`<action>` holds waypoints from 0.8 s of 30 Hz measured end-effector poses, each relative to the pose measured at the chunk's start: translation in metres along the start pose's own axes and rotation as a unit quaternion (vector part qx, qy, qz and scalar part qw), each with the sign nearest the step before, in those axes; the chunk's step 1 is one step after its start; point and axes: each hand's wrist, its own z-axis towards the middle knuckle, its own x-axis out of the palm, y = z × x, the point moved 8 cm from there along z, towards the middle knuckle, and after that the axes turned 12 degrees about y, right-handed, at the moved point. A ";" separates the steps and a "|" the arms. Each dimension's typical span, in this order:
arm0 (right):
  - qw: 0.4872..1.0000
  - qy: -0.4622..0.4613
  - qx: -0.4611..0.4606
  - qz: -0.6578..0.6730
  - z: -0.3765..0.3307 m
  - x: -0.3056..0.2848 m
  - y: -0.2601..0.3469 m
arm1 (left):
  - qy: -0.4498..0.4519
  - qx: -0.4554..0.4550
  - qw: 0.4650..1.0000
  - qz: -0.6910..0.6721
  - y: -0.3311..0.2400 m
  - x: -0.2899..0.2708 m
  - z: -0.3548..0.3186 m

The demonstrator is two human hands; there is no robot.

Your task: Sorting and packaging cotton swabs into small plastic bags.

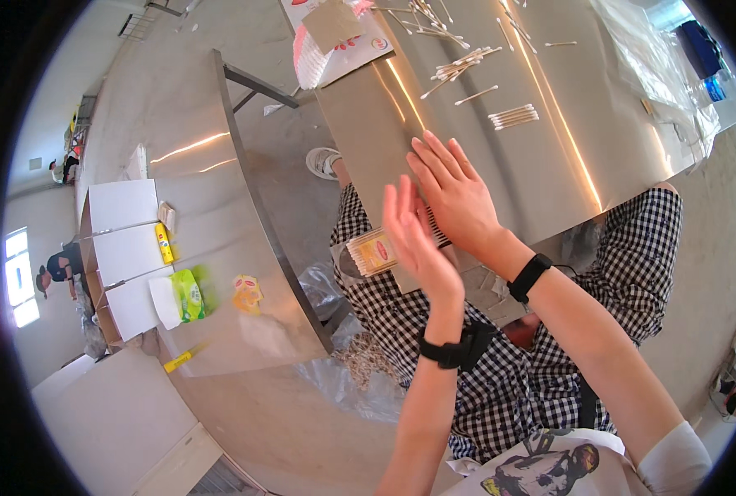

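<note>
Head view: the left hand [422, 244] and right hand [459, 198] are facing each other, fingers straight, near the metal table's [533, 190] edge. A swab pack [372, 251] is showing partly behind the left hand; I cannot tell whether either hand is gripping it. 1 neat row of swabs [513, 116] is lying near looser swabs [465, 63].

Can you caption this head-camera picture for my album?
Left hand and right hand, both open, close together by a metal table where cotton swabs lie.
</note>
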 end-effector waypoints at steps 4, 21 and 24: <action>0.996 0.014 -0.005 -0.084 0.000 0.002 -0.001 | -0.104 0.088 0.961 0.243 -0.057 -0.052 -0.002; 1.000 0.030 -0.004 0.004 0.010 0.024 0.038 | -0.018 -0.129 0.923 0.362 0.020 -0.121 0.032; 1.000 0.020 0.014 0.020 0.009 0.026 0.040 | -0.032 -0.115 0.915 0.385 0.012 -0.111 0.031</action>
